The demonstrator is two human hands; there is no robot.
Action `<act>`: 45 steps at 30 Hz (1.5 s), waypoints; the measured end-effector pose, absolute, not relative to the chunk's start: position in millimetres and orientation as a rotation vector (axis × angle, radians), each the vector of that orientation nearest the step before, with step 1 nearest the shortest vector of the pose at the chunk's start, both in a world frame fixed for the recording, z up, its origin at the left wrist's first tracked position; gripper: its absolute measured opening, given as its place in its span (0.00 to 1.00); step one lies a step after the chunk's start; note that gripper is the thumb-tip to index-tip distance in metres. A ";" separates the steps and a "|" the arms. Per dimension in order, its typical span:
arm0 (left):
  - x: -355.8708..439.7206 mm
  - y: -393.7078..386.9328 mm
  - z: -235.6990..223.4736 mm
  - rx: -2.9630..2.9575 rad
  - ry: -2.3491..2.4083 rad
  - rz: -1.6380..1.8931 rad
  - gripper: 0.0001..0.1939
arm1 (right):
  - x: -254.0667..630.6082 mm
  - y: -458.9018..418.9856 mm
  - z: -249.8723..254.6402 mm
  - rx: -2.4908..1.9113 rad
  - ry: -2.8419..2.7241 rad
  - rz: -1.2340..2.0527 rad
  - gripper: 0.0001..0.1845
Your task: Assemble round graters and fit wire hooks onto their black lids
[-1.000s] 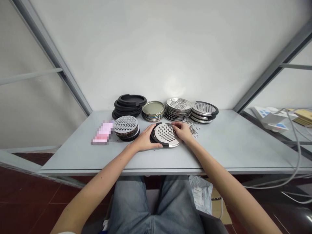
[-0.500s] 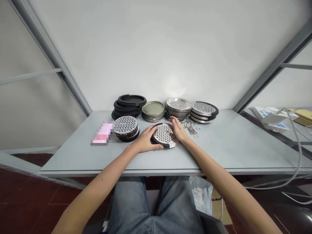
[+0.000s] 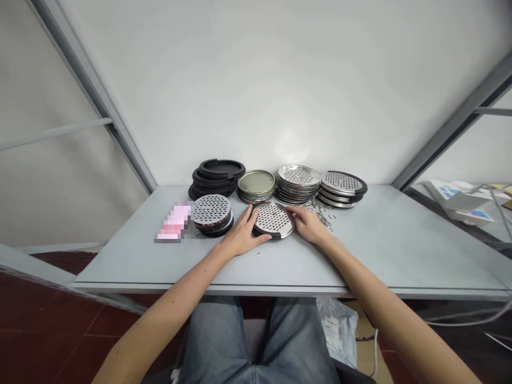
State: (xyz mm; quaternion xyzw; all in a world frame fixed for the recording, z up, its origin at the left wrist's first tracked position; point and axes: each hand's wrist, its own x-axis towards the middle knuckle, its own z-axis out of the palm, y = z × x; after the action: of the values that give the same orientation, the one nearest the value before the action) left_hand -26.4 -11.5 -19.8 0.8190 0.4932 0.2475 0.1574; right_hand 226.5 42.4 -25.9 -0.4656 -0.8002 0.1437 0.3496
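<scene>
A round perforated metal disc (image 3: 273, 220) with a black rim strip along its left and lower edge lies flat on the table in front of me. My left hand (image 3: 243, 232) grips the rim from the left, its thumb along the near edge and its fingers at the far left. On the opposite side, my right hand (image 3: 309, 224) has its fingers curled in, with the index fingertip pressing the upper right edge. The undersides of the right fingers are hidden.
Behind the disc stand black rings (image 3: 216, 178), greenish round lids (image 3: 256, 184), perforated metal discs (image 3: 298, 184) and rimmed discs (image 3: 343, 189), all stacked. Another disc stack (image 3: 212, 210) is at left, beside a pixelated pink item (image 3: 175, 221). Small metal hooks (image 3: 322, 216) lie scattered at right.
My right hand has gone from lying extended along the disc's right side to curled fingers at its edge. The left hand keeps its grip; the whole view has shifted slightly.
</scene>
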 end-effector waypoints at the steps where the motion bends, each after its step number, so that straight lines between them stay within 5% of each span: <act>1: -26.3 -12.0 -19.5 2.330 1.422 0.703 0.46 | 225.3 42.5 -26.9 -1.169 -2.093 0.372 0.27; 10: -26.0 -16.1 -17.1 2.346 1.455 0.668 0.45 | 231.7 37.7 -24.4 -1.031 -2.254 0.346 0.37; 23: -24.0 -19.7 -17.0 2.343 1.472 0.749 0.37 | 237.3 46.4 -28.5 -0.945 -2.319 0.183 0.25; 33: -30.2 -13.8 -19.2 2.460 1.277 0.764 0.47 | 238.7 40.0 -28.5 -0.953 -2.280 0.271 0.28; 45: -30.9 -10.0 -16.9 2.241 1.219 1.059 0.37 | 238.8 40.7 -28.6 -1.014 -2.119 0.461 0.27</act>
State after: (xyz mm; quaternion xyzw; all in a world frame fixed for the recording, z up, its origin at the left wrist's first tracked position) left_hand -30.9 -10.0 -16.9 0.7967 0.4335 0.3765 0.1887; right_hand 238.8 40.7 -28.6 -0.3943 -0.8241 0.1791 0.3650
